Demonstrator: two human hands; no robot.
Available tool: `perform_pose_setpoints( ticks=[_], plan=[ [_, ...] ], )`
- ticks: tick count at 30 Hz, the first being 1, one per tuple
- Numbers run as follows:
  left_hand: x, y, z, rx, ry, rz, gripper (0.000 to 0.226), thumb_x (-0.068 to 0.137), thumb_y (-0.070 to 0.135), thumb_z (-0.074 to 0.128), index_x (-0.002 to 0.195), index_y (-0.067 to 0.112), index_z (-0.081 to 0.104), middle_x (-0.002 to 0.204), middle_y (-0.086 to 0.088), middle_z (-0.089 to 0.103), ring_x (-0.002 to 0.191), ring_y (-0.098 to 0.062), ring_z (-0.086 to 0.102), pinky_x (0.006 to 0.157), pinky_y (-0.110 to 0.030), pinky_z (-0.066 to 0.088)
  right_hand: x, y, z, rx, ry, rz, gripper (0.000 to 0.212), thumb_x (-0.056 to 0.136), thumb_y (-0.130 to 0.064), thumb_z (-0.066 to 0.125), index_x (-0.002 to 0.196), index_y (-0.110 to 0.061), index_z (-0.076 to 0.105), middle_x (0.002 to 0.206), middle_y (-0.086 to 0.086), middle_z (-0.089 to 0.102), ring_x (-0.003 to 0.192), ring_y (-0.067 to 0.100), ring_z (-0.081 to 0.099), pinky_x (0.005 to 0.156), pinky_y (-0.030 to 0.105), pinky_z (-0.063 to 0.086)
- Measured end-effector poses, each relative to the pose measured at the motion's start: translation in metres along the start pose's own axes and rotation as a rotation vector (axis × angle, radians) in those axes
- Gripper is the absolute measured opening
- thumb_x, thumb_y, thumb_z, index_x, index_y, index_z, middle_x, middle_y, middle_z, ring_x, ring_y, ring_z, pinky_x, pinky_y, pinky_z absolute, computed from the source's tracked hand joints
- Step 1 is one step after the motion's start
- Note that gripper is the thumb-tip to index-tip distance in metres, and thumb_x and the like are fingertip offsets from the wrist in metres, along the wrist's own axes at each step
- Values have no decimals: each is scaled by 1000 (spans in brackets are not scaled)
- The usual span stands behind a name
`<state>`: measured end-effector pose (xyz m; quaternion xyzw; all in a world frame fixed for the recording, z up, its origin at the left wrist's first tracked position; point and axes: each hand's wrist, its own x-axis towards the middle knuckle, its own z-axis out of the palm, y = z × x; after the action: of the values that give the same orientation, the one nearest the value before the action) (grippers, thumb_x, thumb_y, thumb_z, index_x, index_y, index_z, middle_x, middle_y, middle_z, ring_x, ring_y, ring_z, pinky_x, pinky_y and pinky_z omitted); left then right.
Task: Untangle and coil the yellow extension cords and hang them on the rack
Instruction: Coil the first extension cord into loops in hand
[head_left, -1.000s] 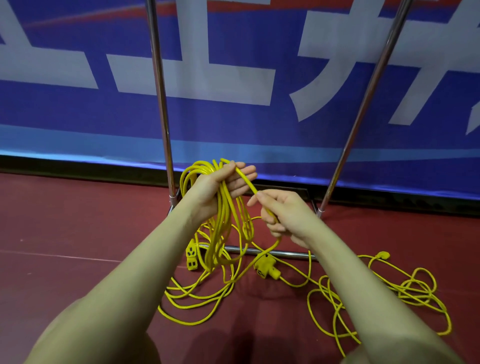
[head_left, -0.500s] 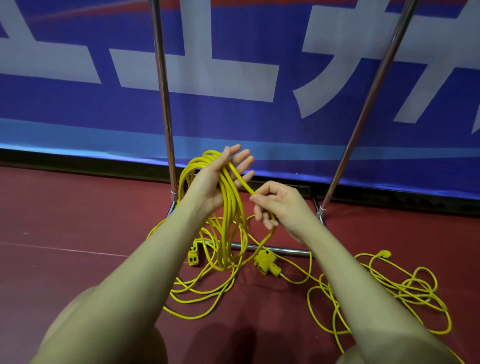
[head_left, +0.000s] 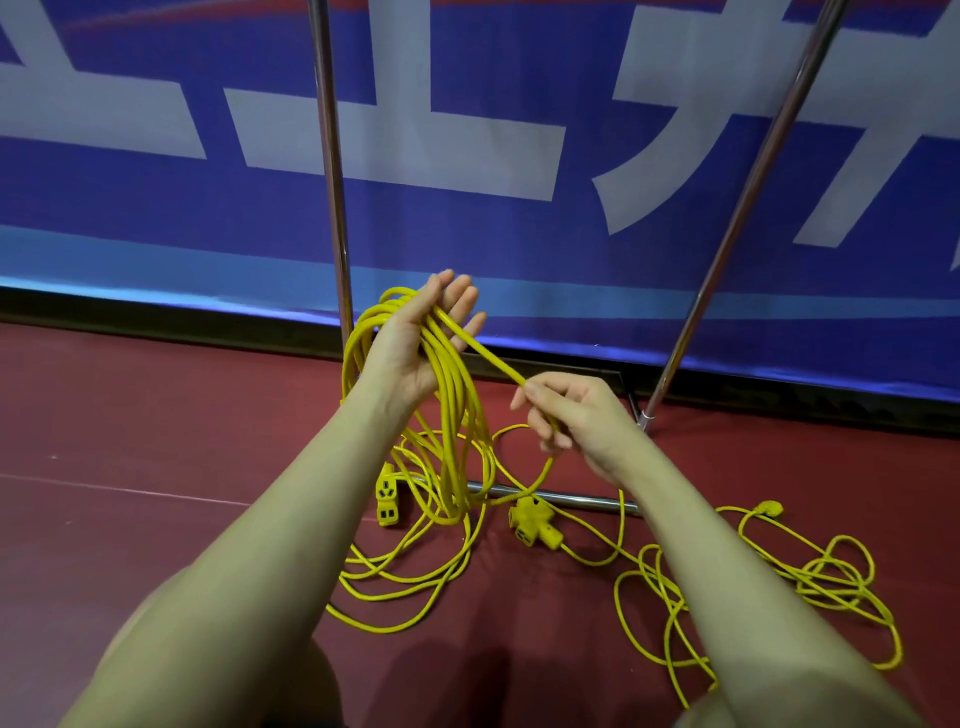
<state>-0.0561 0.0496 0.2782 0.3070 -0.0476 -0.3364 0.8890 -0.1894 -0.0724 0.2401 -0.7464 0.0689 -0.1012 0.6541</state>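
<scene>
Raised since a second ago: left hand (head_left: 415, 338), fingers now straightened, carrying the hanging yellow coil (head_left: 452, 415) across its palm. Right hand (head_left: 576, 415) pinches one strand running up to the coil, beside the rack (head_left: 332, 208) uprights. On the red floor (head_left: 156, 415): loose loops, two socket blocks (head_left: 388, 500), second tangled cord (head_left: 779, 582) at right, rack base bar crossing between them.

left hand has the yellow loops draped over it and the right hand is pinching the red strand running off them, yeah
Not quite: the strand is yellow, not red. The head view shows the left hand with the yellow loops draped over it, and the right hand pinching the yellow strand running off them.
</scene>
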Motion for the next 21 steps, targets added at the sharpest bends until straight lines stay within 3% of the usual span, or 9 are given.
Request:
perform_pose_setpoints(
  ticks=[4, 7, 9, 12, 16, 18, 21],
  plan=[
    [-5, 0, 4, 90, -41, -35, 18, 98, 21, 46, 93, 12, 61, 72, 2, 72, 66, -9, 70, 63, -30, 58, 1, -12, 13, -11, -88, 7, 26, 98, -14, 45, 80, -10, 64, 46, -1, 47, 32, 3, 28, 42, 21, 24],
    [-6, 3, 5, 81, -48, -47, 18, 98, 19, 45, 91, 12, 60, 59, 5, 66, 53, -5, 65, 59, -26, 58, 2, -12, 14, 44, -130, 22, 24, 96, -14, 47, 81, -9, 64, 46, 0, 50, 31, 6, 32, 40, 20, 23],
    [-5, 4, 5, 53, -52, -40, 17, 99, 17, 44, 91, 12, 58, 49, 8, 55, 39, -1, 52, 49, -19, 53, 3, -9, 9, 88, -128, 40, 22, 92, -18, 50, 80, -7, 64, 47, 2, 51, 32, 9, 37, 36, 16, 25],
    [-2, 5, 4, 11, -83, -37, 20, 101, 19, 39, 89, 12, 54, 41, 9, 36, 30, -1, 31, 36, -12, 36, 3, 2, -2, 118, -120, 110, 29, 86, -28, 59, 69, -5, 64, 45, 5, 50, 40, 16, 44, 43, 20, 36],
    [4, 14, 1, -26, -74, -16, 25, 102, 22, 35, 87, 13, 53, 37, 8, 30, 28, -2, 28, 33, -11, 29, 2, 21, -17, 96, -87, 206, 29, 80, -32, 57, 67, -7, 59, 51, 6, 52, 52, 21, 48, 55, 28, 41],
    [4, 15, -1, 8, -68, -12, 24, 102, 22, 36, 88, 13, 53, 38, 9, 32, 29, -1, 30, 35, -12, 32, 0, 27, -22, 86, -50, 227, 23, 82, -26, 62, 69, -8, 58, 55, 4, 54, 53, 18, 48, 55, 25, 41],
    [2, 11, -2, 91, -77, -28, 22, 101, 20, 38, 89, 12, 54, 40, 9, 34, 33, -2, 35, 41, -14, 41, 3, 32, -23, 75, 111, 259, 28, 93, -24, 54, 69, -10, 55, 51, 0, 52, 49, 16, 44, 49, 21, 38]
  ],
)
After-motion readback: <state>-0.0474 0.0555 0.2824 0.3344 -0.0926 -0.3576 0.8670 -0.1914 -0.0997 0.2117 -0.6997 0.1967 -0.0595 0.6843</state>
